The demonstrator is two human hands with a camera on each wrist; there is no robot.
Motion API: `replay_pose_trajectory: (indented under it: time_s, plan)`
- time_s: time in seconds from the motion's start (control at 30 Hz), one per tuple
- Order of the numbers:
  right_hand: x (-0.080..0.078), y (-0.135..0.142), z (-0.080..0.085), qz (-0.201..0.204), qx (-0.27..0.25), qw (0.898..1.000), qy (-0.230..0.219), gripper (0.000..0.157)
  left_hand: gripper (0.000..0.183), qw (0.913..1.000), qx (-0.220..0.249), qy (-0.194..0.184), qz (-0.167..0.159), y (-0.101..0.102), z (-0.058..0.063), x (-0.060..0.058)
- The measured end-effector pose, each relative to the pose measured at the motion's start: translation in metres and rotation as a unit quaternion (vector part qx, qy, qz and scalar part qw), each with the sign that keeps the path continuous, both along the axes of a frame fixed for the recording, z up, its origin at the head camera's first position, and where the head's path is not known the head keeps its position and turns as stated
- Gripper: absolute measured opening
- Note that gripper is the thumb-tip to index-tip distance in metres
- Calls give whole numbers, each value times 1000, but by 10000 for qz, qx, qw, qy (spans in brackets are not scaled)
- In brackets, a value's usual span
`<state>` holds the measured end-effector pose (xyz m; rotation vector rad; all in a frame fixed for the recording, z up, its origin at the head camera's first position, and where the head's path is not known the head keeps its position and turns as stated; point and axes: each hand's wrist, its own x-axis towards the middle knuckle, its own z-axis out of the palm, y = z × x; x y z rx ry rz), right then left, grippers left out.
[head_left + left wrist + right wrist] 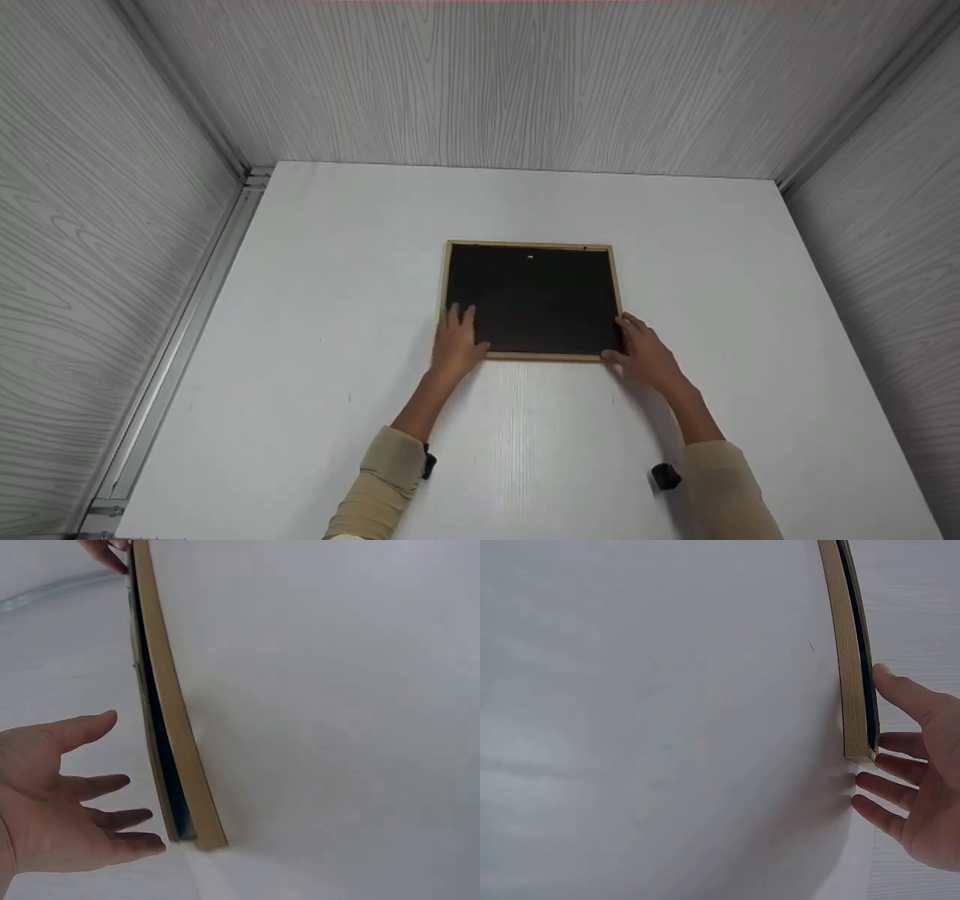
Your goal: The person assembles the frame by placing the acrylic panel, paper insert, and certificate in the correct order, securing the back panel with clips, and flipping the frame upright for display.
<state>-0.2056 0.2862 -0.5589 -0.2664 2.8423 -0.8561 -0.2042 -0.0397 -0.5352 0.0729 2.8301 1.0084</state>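
A picture frame with a light wood border and black backing lies back side up on the white table. A small metal hanger shows near the backing's far edge. Over the near left corner is my left hand, fingers spread; in the left wrist view they extend beside the wooden edge. My right hand is at the near right corner, its thumb by the near edge and fingertips along the right side. The right wrist view has its thumb and fingertips touching the frame corner. The frame's front is hidden.
The white table extends around the frame. Grey wood-grain panels stand at the back, left and right. A metal rail runs along the table's left side. Dark wrist devices sit by both sleeves.
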Motion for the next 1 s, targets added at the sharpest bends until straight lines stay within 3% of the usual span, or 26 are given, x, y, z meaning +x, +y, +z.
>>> replay_pose_trajectory:
  time_s: [0.07,0.13,0.3,0.43,0.63,0.77,0.8,1.0]
  plan:
    - [-1,1,-1,-25,-26,10000,-57,78,78,9996,-155,-170,136,-15,-5,-1]
    - [-1,1,-2,-81,-73,9999,-62,79,85,9993,-15,-317,207,-26,-10,-1]
    - [-1,2,-4,-205,-189,9996,-48,77,82,9993,332,-133,-89,-41,-20,-4]
    - [-1,1,-6,-294,-490,9983,-109,77,79,9992,278,30,-270,-45,-24,-5]
    - [0,-1,-10,-424,-758,9961,155,71,78,9984,271,37,-495,-48,-26,-5]
    - [1,-4,-10,-565,-779,9948,341,66,75,9980,545,5,-334,-48,-30,-10]
    - [1,-5,-10,-583,-766,9946,377,64,77,9977,581,146,-309,-49,-41,-15]
    - [-11,-8,-4,-625,-692,9950,370,62,76,9977,662,152,-37,-43,-38,-31]
